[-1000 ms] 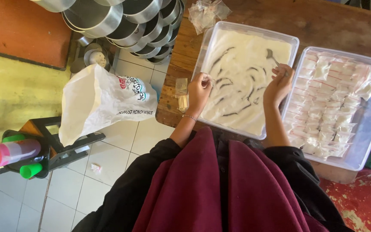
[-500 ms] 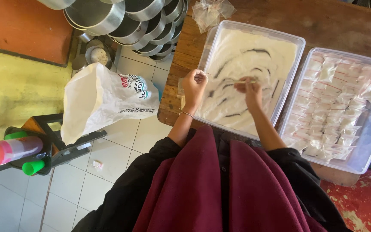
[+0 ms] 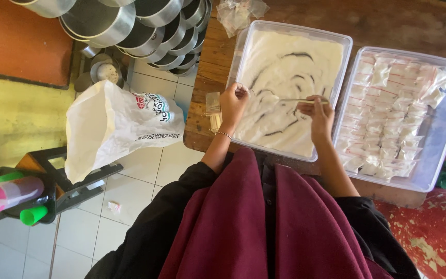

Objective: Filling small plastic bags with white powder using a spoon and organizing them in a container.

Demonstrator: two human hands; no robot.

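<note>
A clear plastic tray (image 3: 345, 42) of white powder stands on the wooden table in front of me. My left hand (image 3: 233, 103) hovers over the tray's left edge, pinching a small clear bag (image 3: 245, 93). My right hand (image 3: 318, 112) is over the middle of the powder and grips a thin spoon (image 3: 294, 101) whose tip points left toward the bag. To the right sits a second clear tray (image 3: 442, 135) filled with several small sealed bags of white powder.
A stack of small flat bags (image 3: 213, 107) lies on the table edge by my left hand. A large white sack (image 3: 112, 126) rests on a dark stool. Stacked metal pots (image 3: 130, 23) stand on the floor at top left. Crumpled plastic (image 3: 238, 13) lies behind the tray.
My right hand has come from the tray's right edge to the middle, bringing the spoon toward the bag in my left hand. The left hand has stayed at the tray's left edge.
</note>
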